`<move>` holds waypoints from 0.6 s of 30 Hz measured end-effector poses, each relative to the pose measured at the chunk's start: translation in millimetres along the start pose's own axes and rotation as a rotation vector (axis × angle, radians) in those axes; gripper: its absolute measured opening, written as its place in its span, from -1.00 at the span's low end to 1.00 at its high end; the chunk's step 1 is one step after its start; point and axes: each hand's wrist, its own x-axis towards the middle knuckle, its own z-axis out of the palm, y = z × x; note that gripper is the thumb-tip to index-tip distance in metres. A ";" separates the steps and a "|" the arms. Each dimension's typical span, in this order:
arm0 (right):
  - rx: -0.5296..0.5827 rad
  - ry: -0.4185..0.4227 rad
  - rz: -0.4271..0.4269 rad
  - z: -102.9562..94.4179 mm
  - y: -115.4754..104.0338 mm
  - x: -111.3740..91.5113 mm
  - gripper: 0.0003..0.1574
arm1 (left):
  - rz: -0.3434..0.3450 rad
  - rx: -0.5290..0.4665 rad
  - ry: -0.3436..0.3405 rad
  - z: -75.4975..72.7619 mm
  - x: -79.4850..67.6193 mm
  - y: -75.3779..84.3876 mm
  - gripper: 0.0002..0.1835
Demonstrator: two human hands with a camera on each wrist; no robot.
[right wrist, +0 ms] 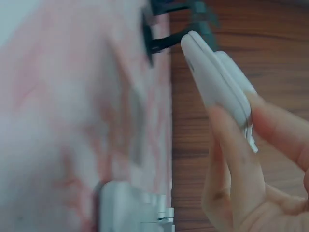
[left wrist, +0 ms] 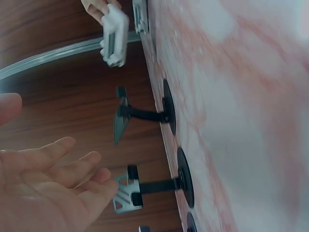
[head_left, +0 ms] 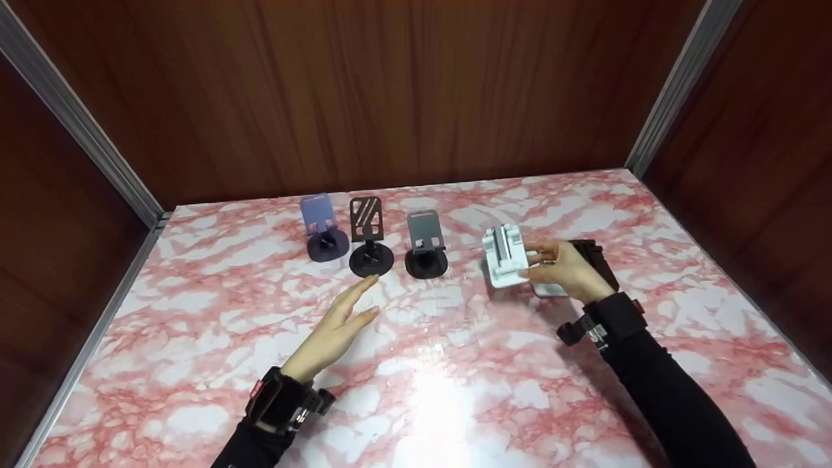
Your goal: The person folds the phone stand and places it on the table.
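Observation:
My right hand (head_left: 564, 268) pinches a white folded phone stand (head_left: 504, 259) between thumb and fingers, raised above the table. In the right wrist view the stand (right wrist: 219, 79) shows its thin edge and smooth base. Beneath that hand lies a second white folded stand (right wrist: 126, 208), partly covered in the head view. A black folded stand (head_left: 598, 260) sits just beyond it, half hidden by the hand. My left hand (head_left: 333, 333) hovers with fingers extended and holds nothing. Nearest to it is an upright black slotted phone stand (head_left: 370, 257).
A purple phone stand (head_left: 322, 224) and a grey phone stand with a black base (head_left: 426, 244) stand upright either side of the slotted one, in a row. The pink marbled table (head_left: 247, 312) meets a wood-grain back panel (head_left: 390, 97) and metal-framed side panels.

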 end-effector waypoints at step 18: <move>-0.290 0.147 0.029 17.4 3.7 -5.0 -0.21 | -0.027 0.006 0.009 -5.0 -5.7 -5.4 -0.26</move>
